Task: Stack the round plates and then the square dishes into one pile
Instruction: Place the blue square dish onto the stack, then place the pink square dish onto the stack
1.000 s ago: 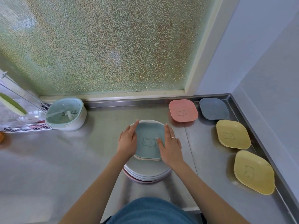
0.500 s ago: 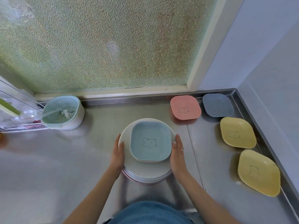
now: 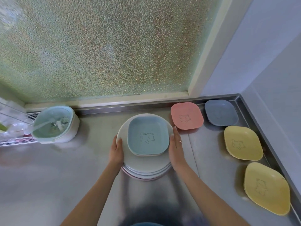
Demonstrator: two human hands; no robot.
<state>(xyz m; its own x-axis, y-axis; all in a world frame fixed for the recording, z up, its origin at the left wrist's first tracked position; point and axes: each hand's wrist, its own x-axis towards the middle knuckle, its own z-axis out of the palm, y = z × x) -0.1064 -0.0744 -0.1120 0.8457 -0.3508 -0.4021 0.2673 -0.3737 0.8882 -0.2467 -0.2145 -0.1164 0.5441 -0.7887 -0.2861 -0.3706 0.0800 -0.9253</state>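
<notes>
- Head view, centre of the frame: the round plates (image 3: 145, 167) sit in one pile on the steel counter (image 3: 65, 176), and a light blue square dish (image 3: 147, 136) lies on top, with another pale edge peeking out beneath it (one more square dish, I'd judge, though I can't tell for sure).
- My left hand (image 3: 116, 151) is flat against the left rim of the pile, fingers straight, thumb on the top plate's edge. It's pressing, not gripping.
- My right hand (image 3: 176, 148) mirrors it on the right rim, palm inward, fingers extended. Neither hand has closed on anything; together they cup the pile from both sides, and I'd call that squaring it up.
- Right side of the frame, what's left: a pink square dish (image 3: 187, 115) just beside my right fingertips, a grey-blue square dish (image 3: 221, 112) in the upper right corner, then an upper yellow dish (image 3: 243, 142) and a lower yellow dish (image 3: 267, 187) running down the right edge. All four lie apart on the counter.
- Progress, as I read it: round plates done, square dishes begun, four to go.
- Left of the frame: a mint-green basket (image 3: 55, 123), not part of this job.
</notes>
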